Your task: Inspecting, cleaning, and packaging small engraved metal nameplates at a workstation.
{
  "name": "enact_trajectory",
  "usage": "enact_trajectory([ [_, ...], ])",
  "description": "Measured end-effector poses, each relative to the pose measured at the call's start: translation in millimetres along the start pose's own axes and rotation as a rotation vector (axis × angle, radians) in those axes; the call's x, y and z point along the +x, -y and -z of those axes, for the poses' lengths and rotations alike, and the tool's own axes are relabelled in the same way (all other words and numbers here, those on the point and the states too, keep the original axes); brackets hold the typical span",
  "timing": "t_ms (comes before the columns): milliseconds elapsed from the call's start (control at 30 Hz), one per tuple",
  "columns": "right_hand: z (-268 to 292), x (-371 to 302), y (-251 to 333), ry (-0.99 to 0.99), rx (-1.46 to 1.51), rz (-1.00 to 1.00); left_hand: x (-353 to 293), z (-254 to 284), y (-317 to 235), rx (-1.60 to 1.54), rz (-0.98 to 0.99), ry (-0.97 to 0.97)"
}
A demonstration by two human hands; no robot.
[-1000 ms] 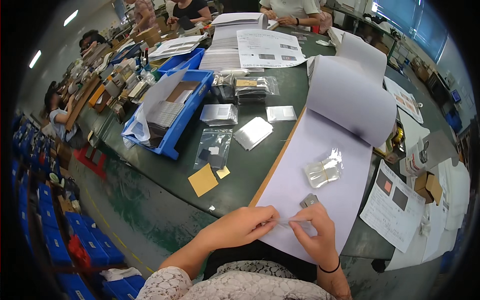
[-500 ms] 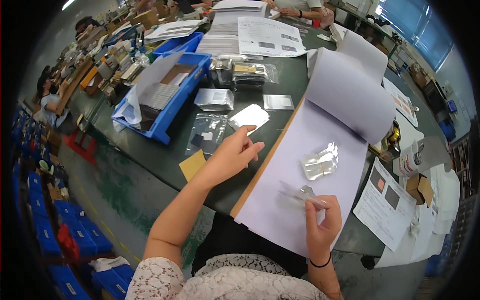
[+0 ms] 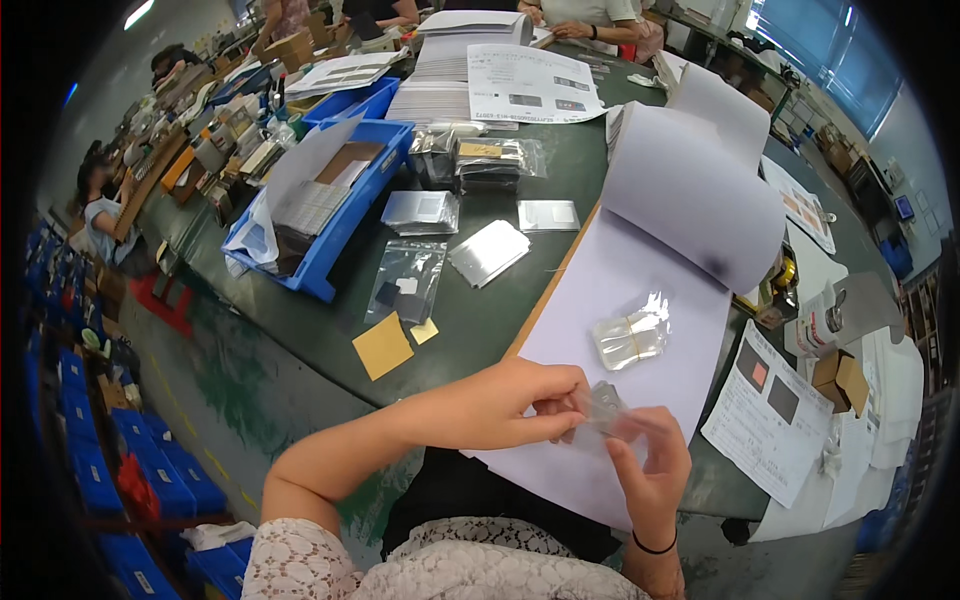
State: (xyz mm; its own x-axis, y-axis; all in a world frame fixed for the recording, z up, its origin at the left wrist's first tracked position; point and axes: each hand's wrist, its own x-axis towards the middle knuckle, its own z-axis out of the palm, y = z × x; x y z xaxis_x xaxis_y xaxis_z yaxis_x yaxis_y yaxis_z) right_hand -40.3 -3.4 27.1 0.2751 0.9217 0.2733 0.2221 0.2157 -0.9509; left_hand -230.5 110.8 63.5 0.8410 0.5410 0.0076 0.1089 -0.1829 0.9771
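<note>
Left hand (image 3: 548, 403) is back from the silver plates (image 3: 489, 253) to the right hand (image 3: 652, 450). White paper (image 3: 655, 260) beneath both grips, likely clean padding; banded bags (image 3: 632, 341) just beyond, within reach. Clear bag (image 3: 606, 415) between: right grip pinches it, likely steadying; left fingers at its edge, pinch unclear.

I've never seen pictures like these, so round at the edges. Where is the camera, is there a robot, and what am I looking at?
There is no robot here, just a person's two bare hands. The view comes from a wide fisheye camera worn on the head, looking down, which is why straight edges bend.

On the dark green table lie large white sheets, with a banded bundle of clear plastic on them. To the left are flat silvery plates, a yellow square and a blue tray.

The right hand pinches thin clear plastic. The left hand meets it, but blur hides what those fingers grip.
</note>
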Motion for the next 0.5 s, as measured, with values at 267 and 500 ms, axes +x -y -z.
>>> enact_trajectory([
  [267,30,2,-43,-0.348,-0.005,-0.016,92,135,-3,0.561,-0.026,-0.294],
  [500,30,9,-44,-0.459,0.071,-0.232,139,333,71,1.180,0.252,-0.578],
])
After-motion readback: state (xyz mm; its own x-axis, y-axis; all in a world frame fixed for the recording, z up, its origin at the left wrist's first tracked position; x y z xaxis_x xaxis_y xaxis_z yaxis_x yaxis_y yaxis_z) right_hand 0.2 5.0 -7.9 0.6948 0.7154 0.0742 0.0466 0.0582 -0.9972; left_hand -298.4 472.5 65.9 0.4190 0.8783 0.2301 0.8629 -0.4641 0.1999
